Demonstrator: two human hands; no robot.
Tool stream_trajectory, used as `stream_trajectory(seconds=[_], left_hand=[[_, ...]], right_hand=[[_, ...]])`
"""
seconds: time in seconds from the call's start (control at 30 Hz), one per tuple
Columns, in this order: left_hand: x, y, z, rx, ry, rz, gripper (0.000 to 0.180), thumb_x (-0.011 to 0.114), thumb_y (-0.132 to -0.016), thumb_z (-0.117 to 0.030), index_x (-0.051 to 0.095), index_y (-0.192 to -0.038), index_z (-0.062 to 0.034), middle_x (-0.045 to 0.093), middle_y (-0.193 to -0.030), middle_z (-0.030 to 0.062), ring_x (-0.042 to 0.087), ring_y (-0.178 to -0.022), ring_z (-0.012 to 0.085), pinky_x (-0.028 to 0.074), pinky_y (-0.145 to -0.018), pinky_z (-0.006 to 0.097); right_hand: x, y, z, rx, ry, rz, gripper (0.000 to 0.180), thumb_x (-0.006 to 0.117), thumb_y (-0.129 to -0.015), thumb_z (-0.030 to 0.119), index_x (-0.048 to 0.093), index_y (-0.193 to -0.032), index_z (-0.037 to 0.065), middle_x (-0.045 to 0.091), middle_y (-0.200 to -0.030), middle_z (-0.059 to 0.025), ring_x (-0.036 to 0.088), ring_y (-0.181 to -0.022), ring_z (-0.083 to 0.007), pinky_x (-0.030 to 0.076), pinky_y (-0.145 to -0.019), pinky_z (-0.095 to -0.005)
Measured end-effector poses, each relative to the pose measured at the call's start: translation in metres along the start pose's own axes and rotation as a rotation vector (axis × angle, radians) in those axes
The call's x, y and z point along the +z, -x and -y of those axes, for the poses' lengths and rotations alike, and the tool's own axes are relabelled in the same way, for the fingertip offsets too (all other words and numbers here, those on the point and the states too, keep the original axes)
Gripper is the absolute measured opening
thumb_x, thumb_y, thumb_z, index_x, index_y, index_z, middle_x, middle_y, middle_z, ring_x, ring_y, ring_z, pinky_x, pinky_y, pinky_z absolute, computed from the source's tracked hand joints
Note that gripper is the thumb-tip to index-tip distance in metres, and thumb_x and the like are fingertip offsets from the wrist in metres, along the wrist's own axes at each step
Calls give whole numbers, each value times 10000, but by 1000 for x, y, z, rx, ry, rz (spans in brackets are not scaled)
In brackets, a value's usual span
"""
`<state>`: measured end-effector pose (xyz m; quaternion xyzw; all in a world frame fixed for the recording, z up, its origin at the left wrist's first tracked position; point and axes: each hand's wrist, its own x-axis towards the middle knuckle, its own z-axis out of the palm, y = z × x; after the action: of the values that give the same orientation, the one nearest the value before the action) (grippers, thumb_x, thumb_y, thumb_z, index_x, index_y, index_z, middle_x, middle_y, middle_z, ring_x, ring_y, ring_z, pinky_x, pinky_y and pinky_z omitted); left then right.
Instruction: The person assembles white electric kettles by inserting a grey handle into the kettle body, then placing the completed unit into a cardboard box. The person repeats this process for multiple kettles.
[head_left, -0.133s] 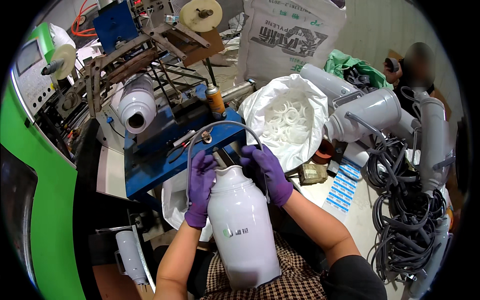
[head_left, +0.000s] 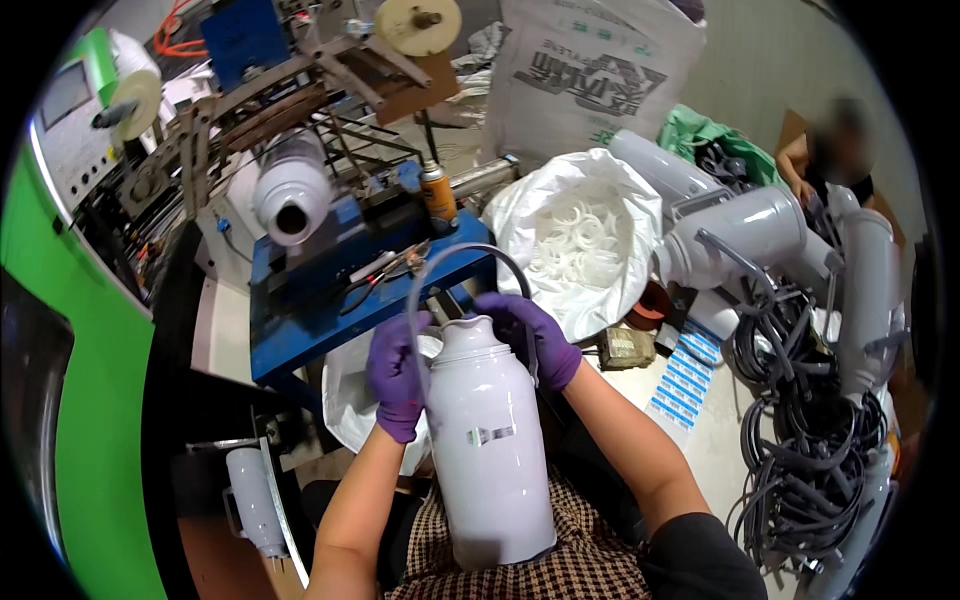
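Note:
A light grey vacuum flask body (head_left: 490, 480) leans upright in my lap, its spouted neck pointing away from me. Over the neck arches a grey carrying handle (head_left: 470, 248). My left hand (head_left: 397, 375), in a purple glove, curls round the handle's left side, just beside the flask's shoulder. On the other side, my right hand (head_left: 540, 342), also gloved in purple, grips the handle's right side, its fingertips close to the neck. The handle's lower ends lie near the shoulder; whether they are joined to the body I cannot tell.
Ahead stands a blue bench (head_left: 330, 335) with pliers (head_left: 370, 285) and a spray can (head_left: 438, 197). A white sack of pale rings (head_left: 580, 240) sits to its right. Further right lie flask bodies (head_left: 745, 235) and piled grey handles (head_left: 800, 470). Another person (head_left: 835, 160) is at far right.
The handle has shifted right and its left side has come in against the flask's shoulder. My left fingers have curled more. The flask stands slightly straighter.

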<state>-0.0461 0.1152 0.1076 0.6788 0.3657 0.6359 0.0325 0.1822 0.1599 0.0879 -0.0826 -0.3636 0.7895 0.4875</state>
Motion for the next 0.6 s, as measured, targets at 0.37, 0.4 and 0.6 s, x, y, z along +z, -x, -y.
stream_trajectory(seconds=[0.37, 0.4, 0.6], left_hand=[[-25, -14, -31, -616, 951, 290, 390, 570, -1034, -305, 624, -1235, 25, 642, -1294, 192, 575, -1260, 300, 386, -1152, 438], [-24, -13, -24, -642, 1144, 245, 355, 576, -1025, -264, 629, -1221, 27, 647, -1282, 187, 581, -1252, 298, 389, -1150, 434], [-36, -18, -39, -467, 623, 267, 257, 578, -894, -116, 670, -1113, -17, 671, -1175, 151, 617, -1177, 286, 418, -1117, 424]], right_hand=[[-17, 6, -35, 34, -348, 90, 536, 518, -1039, 465, 670, -1226, -13, 713, -1169, -165, 658, -1126, -271, 497, -1046, -409], [-10, 1, -37, 18, -470, 182, 621, 491, -1026, 557, 689, -1226, 4, 682, -1253, -221, 636, -1190, -320, 477, -1085, -453], [12, 4, -42, 61, -551, 176, 845, 422, -934, 789, 682, -1266, 57, 609, -1368, -278, 568, -1292, -401, 422, -1135, -526]])
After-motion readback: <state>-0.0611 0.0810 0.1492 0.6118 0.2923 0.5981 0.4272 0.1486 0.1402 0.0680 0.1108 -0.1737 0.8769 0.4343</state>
